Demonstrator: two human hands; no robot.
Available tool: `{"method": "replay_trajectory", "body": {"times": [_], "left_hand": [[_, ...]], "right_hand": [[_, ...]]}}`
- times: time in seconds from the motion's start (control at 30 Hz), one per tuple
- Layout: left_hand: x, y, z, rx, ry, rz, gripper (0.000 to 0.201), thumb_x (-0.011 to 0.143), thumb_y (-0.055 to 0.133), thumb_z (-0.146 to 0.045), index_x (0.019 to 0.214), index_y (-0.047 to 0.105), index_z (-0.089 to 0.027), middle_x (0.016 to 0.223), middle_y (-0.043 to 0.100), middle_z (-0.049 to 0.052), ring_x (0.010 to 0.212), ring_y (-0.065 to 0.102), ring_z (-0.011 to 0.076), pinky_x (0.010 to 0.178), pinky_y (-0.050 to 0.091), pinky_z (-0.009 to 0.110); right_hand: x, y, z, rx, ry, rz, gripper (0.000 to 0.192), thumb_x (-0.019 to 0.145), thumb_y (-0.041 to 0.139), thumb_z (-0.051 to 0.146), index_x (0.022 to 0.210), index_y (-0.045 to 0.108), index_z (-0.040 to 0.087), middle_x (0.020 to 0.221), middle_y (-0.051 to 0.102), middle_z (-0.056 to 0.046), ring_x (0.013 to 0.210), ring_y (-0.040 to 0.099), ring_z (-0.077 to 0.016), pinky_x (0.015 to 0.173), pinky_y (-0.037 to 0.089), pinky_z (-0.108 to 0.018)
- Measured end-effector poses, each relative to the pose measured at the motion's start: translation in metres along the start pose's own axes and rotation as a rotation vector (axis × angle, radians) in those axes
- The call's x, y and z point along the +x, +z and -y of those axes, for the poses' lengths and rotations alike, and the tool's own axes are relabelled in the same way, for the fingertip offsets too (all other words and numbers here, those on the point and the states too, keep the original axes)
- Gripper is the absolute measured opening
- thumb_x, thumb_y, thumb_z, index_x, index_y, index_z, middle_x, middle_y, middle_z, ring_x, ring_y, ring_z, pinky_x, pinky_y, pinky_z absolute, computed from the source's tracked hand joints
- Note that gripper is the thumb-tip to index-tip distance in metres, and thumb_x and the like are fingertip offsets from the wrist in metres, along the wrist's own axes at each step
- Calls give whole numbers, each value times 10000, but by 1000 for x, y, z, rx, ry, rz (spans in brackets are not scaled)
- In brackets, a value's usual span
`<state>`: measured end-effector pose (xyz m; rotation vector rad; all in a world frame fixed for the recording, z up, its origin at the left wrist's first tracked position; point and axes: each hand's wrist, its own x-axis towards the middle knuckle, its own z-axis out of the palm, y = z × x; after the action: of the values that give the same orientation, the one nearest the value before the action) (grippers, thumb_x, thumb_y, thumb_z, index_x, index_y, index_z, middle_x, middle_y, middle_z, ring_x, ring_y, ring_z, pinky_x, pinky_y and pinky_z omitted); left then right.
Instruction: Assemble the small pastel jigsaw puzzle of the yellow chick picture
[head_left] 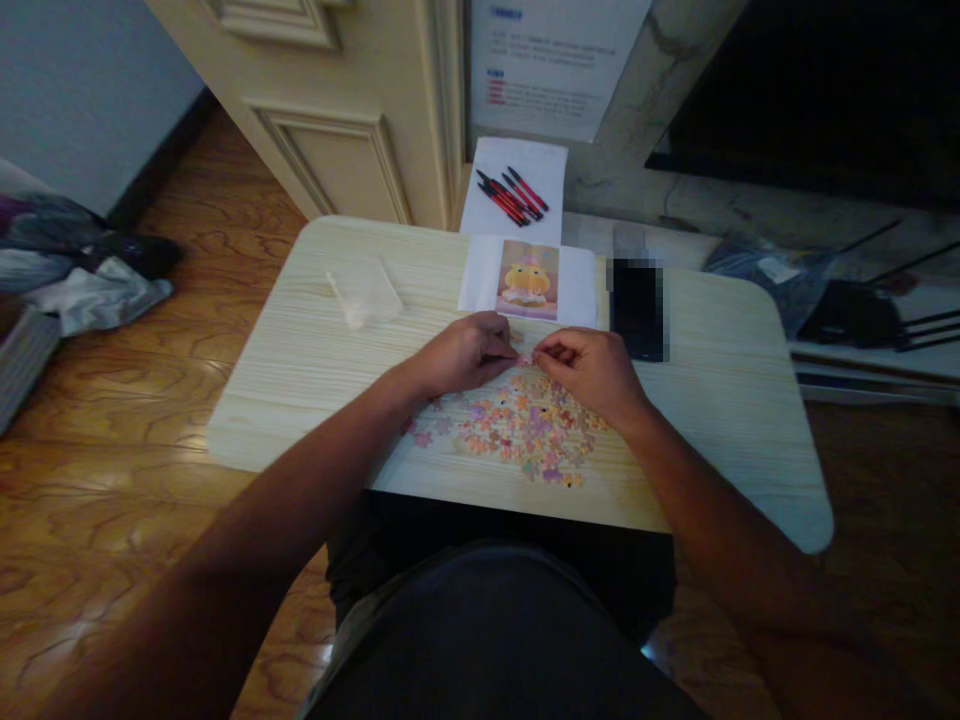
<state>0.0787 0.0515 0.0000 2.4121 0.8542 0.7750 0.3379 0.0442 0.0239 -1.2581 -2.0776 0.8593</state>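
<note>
My left hand (pixel 466 352) and my right hand (pixel 586 368) meet over the small light wooden table (pixel 300 380), fingertips pinched together on small pink jigsaw pieces (pixel 525 357). Just below the hands lies a loose heap of several pastel puzzle pieces (pixel 517 428). Behind the hands sits a white sheet with a reference picture (pixel 527 280) of a yellow cartoon figure.
A black phone (pixel 637 308) lies right of the picture. An empty clear plastic bag (pixel 365 290) rests on the table's left. Several red-and-black pens (pixel 512 195) lie on paper behind the table. Crumpled clothes (pixel 82 270) are on the wooden floor at left.
</note>
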Motion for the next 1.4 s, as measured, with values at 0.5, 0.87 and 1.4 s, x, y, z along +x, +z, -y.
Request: {"method": "replay_trajectory", "body": {"times": [0.5, 0.87, 1.4], "left_hand": [[-1, 1, 1, -14, 0, -11, 203, 1054, 693, -241, 995, 884, -205, 954, 731, 81, 859, 686, 182, 805, 585, 335], [-1, 1, 2, -14, 3, -17, 205, 1058, 695, -244, 987, 884, -204, 938, 729, 75, 847, 689, 181, 794, 574, 328], [0, -2, -2, -40, 0, -18, 222, 1071, 694, -243, 921, 848, -188, 919, 721, 68, 838, 689, 178, 795, 567, 324]], "right_hand": [[0, 2, -3, -128, -46, -5, 107, 915, 780, 183, 821, 745, 219, 772, 691, -5, 686, 627, -170, 691, 482, -335], [0, 2, 0, -158, -57, 5, 91, 923, 805, 189, 845, 767, 219, 815, 719, -12, 688, 616, -169, 697, 468, -337], [-1, 3, 7, -193, 28, 21, 73, 944, 817, 247, 877, 817, 219, 835, 781, -22, 687, 614, -169, 681, 408, -329]]}}
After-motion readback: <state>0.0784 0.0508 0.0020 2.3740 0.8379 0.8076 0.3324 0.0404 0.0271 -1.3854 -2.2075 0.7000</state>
